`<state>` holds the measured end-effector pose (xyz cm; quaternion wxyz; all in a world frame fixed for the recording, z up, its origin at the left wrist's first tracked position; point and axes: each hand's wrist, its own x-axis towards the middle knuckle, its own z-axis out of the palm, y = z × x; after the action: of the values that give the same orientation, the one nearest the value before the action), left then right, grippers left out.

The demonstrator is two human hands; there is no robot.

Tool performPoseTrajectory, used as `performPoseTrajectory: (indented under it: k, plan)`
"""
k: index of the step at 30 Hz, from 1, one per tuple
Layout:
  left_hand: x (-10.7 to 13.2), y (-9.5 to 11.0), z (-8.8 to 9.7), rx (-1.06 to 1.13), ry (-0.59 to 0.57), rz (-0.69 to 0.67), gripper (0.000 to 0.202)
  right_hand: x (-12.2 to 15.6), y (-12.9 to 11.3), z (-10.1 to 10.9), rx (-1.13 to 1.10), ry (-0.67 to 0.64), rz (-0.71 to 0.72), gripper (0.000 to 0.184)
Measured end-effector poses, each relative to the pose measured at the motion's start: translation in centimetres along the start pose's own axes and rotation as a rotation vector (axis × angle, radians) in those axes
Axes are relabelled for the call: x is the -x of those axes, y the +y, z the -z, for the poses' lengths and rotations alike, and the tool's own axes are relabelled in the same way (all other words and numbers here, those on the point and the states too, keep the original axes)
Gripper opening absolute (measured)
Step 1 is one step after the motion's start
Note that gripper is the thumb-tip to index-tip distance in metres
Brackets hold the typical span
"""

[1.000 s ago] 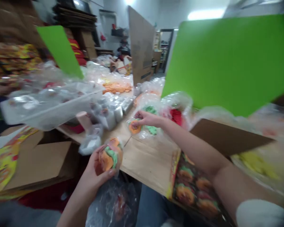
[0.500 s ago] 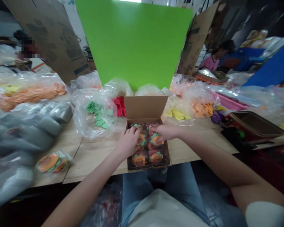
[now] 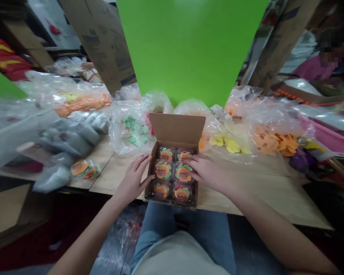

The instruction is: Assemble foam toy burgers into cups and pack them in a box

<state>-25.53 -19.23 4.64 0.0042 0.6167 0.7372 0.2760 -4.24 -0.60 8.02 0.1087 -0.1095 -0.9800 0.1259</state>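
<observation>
An open cardboard box (image 3: 177, 128) stands at the table's front edge, its lid tilted up at the back. Several clear-wrapped toy burgers (image 3: 163, 170) with orange buns and green frills fill it in two columns. At the box's left wall is my left hand (image 3: 135, 177), fingers apart, its fingertips by the rim and nothing in its grasp. My right hand (image 3: 205, 170) reaches over the right wall, fingers stretched across the burgers of the right column; it grips nothing that I can see. Another wrapped toy burger (image 3: 85, 169) lies on the table to the left.
Clear bags of green pieces (image 3: 136, 131), yellow pieces (image 3: 227, 143) and orange pieces (image 3: 275, 141) line the table's back. Grey wrapped packs (image 3: 71, 135) are heaped at left. A green panel (image 3: 189, 49) stands behind. At far right sits a person in pink (image 3: 312, 70).
My left hand has drawn back from the burgers to the box's left side. My right hand has shifted slightly down and right, uncovering more burgers. The camera view has turned.
</observation>
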Motion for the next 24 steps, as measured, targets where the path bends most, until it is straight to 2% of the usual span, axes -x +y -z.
performPoseTrajectory:
  k: [2,3,6,8,9,11,12,13,15,16,18,21,24]
  plan:
    - [2.7,1.6,-0.8,0.040,0.112,0.154,0.050,-0.6,0.5,0.4,0.014,-0.004,0.013,0.025]
    - [4.1,2.5,-1.5,0.059,0.130,0.219,0.049,-0.9,0.8,0.8,0.011,-0.023,0.019,0.023]
    - [7.8,4.7,-3.8,0.098,0.049,0.296,0.052,-1.8,1.7,2.5,-0.040,-0.094,0.096,0.023]
    - [9.1,4.5,-4.5,0.091,0.061,0.335,0.055,-2.1,2.0,3.6,-0.099,-0.159,0.176,0.024]
    - [9.5,3.6,-4.4,0.064,0.127,0.382,0.057,-2.2,2.1,4.0,-0.127,-0.196,0.215,0.024]
    - [9.8,0.5,-2.5,-0.048,0.317,0.517,0.060,-2.5,2.1,4.4,-0.186,-0.272,0.279,0.025]
    - [9.9,-1.6,-0.9,-0.128,0.398,0.584,0.063,-2.8,2.0,4.3,-0.211,-0.305,0.300,0.025]
    - [9.9,-3.9,1.0,-0.205,0.418,0.633,0.066,-3.0,1.8,4.1,-0.232,-0.334,0.315,0.025]
    - [9.6,-8.7,5.2,-0.308,0.341,0.715,0.071,-3.8,0.7,3.4,-0.259,-0.374,0.340,0.024]
    - [9.2,-11.0,7.1,-0.311,0.220,0.722,0.077,-4.4,-0.1,2.9,-0.264,-0.384,0.356,0.023]
    - [7.6,-15.1,9.9,-0.283,0.113,0.695,0.089,-5.9,-2.3,2.1,-0.263,-0.395,0.398,0.020]
    - [5.0,-19.4,11.9,-0.209,0.034,0.662,0.096,-9.8,-6.4,0.9,-0.244,-0.429,0.461,0.018]
    - [4.8,-21.4,12.9,-0.132,0.063,0.656,0.086,-15.8,-10.7,-1.2,-0.161,-0.512,0.515,0.020]
